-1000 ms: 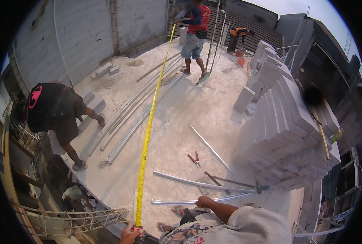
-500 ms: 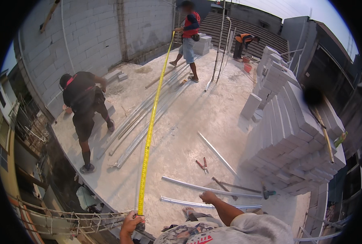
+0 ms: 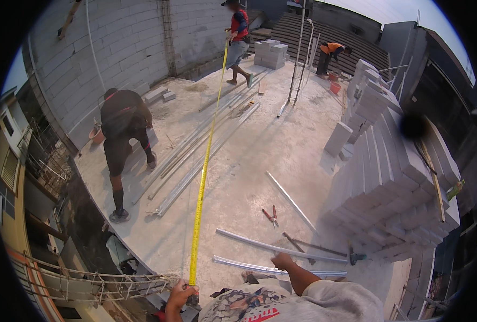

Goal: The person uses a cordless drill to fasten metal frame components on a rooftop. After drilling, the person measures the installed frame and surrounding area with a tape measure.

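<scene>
At the lower edge my left hand (image 3: 181, 295) is closed around the near end of a tape measure. Its yellow blade (image 3: 200, 210) stretches taut away from me over the floor. A person in a red vest (image 3: 240, 27) at the far side holds the other end. My right hand (image 3: 283, 261) is curled into a loose fist in front of my body, with nothing seen sticking out of it. Beneath and beside it lie two silvery metal channels (image 3: 270, 242) on the floor. Red-handled snips (image 3: 271, 216) rest a little farther off.
Long metal profiles (image 3: 195, 174) lie left of the blade. A hammer (image 3: 355, 256) lies near stacked pale blocks (image 3: 380, 188) on the right. One person in black (image 3: 124, 121) bends at the left; another in orange (image 3: 332, 49) stoops far off. The slab's edge (image 3: 107, 220) drops away at left.
The person in the red vest has stepped farther away with the tape's far end. The person in black has bent lower. My view has shifted slightly; my left hand keeps its grip.
</scene>
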Tool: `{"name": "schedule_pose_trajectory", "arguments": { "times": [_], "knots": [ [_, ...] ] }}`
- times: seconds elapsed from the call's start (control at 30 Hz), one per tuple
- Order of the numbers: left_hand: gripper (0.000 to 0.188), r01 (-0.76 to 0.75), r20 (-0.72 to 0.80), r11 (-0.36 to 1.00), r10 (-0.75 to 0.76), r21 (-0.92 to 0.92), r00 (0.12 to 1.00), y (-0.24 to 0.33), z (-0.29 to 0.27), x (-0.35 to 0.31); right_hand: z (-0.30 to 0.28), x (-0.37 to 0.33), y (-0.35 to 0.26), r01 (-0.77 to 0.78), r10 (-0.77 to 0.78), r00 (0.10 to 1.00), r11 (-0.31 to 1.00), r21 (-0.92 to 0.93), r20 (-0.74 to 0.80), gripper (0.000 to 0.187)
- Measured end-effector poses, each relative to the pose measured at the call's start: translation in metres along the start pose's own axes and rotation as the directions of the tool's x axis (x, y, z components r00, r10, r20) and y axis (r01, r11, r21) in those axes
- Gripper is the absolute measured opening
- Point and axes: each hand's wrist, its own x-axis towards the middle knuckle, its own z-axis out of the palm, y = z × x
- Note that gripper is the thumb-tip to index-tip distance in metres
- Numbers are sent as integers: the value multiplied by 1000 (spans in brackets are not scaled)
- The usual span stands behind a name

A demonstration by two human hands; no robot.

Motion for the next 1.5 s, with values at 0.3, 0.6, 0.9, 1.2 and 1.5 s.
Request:
{"name": "schedule_pose_trajectory", "arguments": {
  "times": [0.3,0.6,0.9,1.2,1.5],
  "knots": [
    [44,3,-24,999,-4,-54,1000,-37,-1,-11,14,36,-4,29,-28,999,999,-19,41,46],
    [51,-12,-38,998,14,54,999,-58,3,-34,25,59,-3,187,-163,965,977,-104,207,34],
    [46,3,-91,1000,-1,19,996,-95,7,-35,21,68,-12,310,-245,945,882,-354,217,27],
    [43,105,-87,983,-119,-147,989,-98,-1,-41,3,39,-33,124,-113,989,985,-117,97,42],
    [39,137,-107,989,-143,-63,984,-69,0,-55,-75,59,-23,143,-144,983,990,-11,-114,39]
  ]
}}
